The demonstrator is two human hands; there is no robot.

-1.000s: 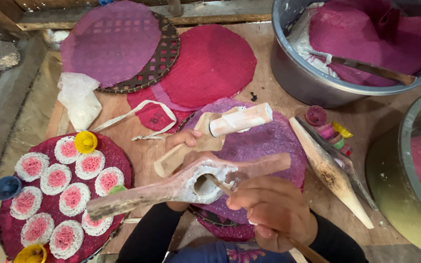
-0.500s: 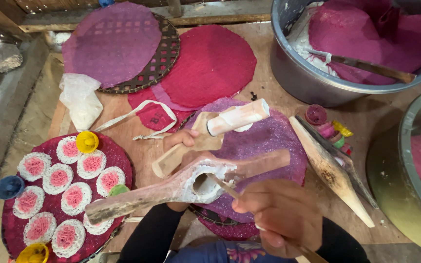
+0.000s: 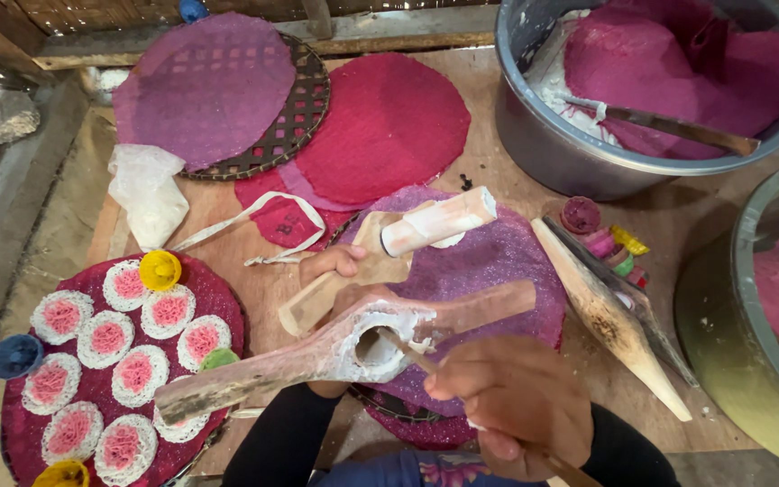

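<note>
My left hand [image 3: 340, 280] grips a long wooden press [image 3: 317, 352] whose round cup is smeared with white paste. Its upper lever with a white plunger [image 3: 435, 221] is swung open above a purple woven disc [image 3: 489, 261]. My right hand [image 3: 516, 410] holds a thin stick [image 3: 403, 347] with its tip inside the cup. Both hands are over the near middle of the wooden table [image 3: 507, 171].
A dark red tray [image 3: 209, 289] at the left carries several white-and-pink lace rounds and small coloured caps. A purple disc on a woven mat [image 3: 308, 99], a red disc [image 3: 380, 126], a metal bowl [image 3: 543, 144] of pink dough and a wooden wedge [image 3: 606, 316] lie around.
My right hand has shifted slightly right and nearer with the stick still in the cup. The press and my left hand stay nearly where they were.
</note>
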